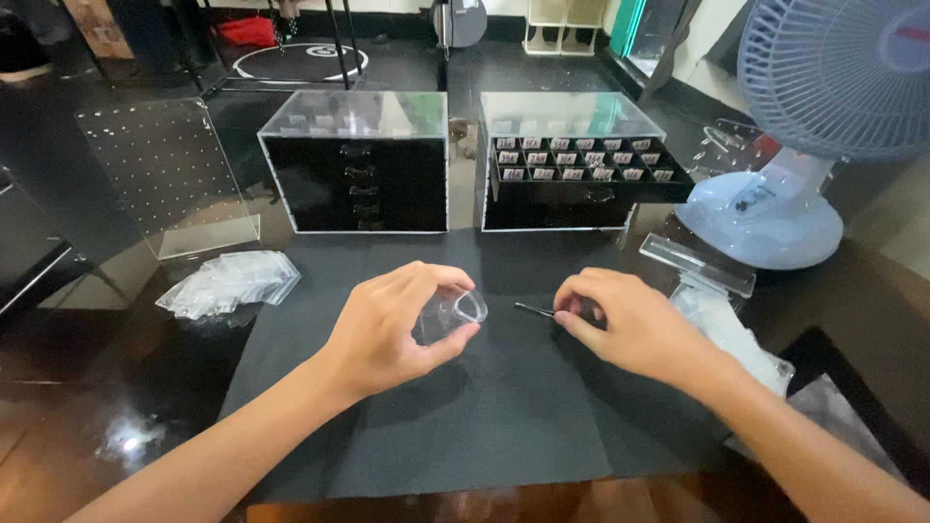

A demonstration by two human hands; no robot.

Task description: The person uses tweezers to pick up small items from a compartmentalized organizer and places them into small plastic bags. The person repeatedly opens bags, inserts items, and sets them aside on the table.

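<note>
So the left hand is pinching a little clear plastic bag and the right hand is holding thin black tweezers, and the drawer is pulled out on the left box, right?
Nearly. The head view shows the open drawer on the right box, not the left box, whose drawers are all pushed in. The rest holds: the left hand pinches a little clear plastic bag, and the right hand holds thin black tweezers.

I see open room for a hand on the dark grey felt mat (484, 426), bounded behind by two black acrylic drawer cabinets (356, 174), on its left by a heap of clear plastic bags (232, 283), and on its right by a pale blue desk fan (775, 208) and a clear acrylic bar (696, 263).
</note>
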